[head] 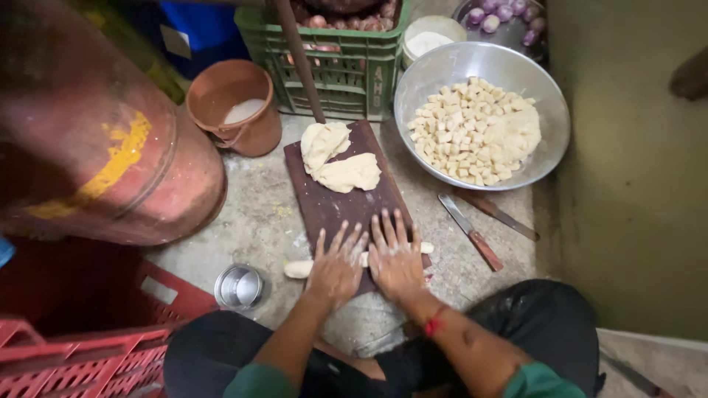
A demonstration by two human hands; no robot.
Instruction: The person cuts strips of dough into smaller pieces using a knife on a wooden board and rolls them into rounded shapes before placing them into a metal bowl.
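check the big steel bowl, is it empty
No, the steel bowl holds a heap of small pale dough cubes with a lump of uncut dough at one side.

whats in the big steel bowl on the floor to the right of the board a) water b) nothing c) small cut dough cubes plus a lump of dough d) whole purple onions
C: the large round steel bowl holds a heap of small pale cut dough cubes with a smooth lump of dough at its right side, while both hands press a thin dough roll on the dark wooden board.
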